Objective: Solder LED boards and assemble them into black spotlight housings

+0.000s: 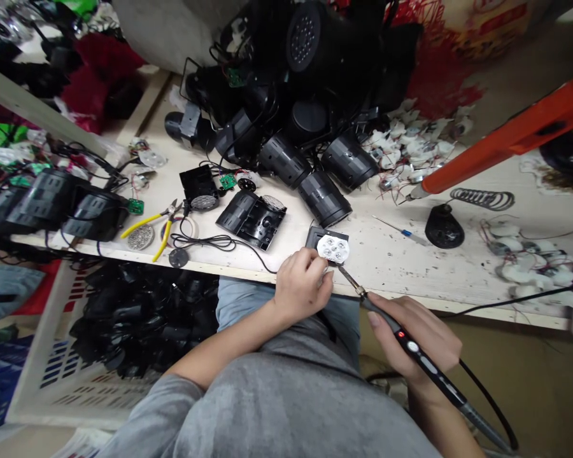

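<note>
Head view | left hand (302, 286): grip closed on white LED plate (333, 249), near front edge of table (401, 267) | right hand (413, 337): grip clamped on soldering iron (434, 375) | plate light, likely brittle: hold by rim

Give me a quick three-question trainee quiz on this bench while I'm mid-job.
1. Which hand holds the soldering iron: left or right?
2. True or false: the left hand grips the yellow-handled pliers.
3. What is the tip of the iron nearest to?

Key:
1. The right hand.
2. False.
3. The white LED board.
</note>
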### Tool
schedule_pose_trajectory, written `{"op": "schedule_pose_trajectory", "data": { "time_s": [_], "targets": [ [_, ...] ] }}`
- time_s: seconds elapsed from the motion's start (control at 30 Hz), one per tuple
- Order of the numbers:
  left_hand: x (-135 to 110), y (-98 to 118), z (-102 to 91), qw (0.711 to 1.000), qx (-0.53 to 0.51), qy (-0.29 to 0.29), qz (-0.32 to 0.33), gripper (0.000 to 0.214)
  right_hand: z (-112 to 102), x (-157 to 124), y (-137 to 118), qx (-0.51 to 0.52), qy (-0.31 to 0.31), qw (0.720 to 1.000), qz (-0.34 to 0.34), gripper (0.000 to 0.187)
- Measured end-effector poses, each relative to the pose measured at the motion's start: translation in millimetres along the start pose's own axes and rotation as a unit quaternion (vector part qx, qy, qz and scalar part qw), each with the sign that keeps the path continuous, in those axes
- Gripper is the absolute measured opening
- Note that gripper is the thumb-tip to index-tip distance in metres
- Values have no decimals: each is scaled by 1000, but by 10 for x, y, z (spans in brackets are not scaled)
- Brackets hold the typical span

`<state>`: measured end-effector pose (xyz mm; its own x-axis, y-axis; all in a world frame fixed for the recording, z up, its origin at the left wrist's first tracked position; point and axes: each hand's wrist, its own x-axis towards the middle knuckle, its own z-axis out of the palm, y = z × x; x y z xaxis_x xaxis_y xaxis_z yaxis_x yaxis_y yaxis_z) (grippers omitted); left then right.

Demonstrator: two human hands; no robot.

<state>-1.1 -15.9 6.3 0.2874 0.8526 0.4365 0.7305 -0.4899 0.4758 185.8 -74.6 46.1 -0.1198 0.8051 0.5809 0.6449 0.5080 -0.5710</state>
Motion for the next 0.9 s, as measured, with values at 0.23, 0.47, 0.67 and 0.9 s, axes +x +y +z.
{"op": "schedule_pose_trajectory", "data": {
  "time_s": [0.23,0.47,0.67,0.9],
  "targets": [
    [6,-21,49,999,1,30,23,10,46,3,32,21,6,1000,-8,38],
    [-4,-59,68,998,-31,40,44,8,74,0,55,21,6,1000,-15,39],
    [8,-71,71,997,-60,36,44,10,98,13,60,27,7,999,-21,40],
    [7,-85,79,996,-82,22,27,9,96,-13,90,18,6,999,-32,41]
  ]
}}
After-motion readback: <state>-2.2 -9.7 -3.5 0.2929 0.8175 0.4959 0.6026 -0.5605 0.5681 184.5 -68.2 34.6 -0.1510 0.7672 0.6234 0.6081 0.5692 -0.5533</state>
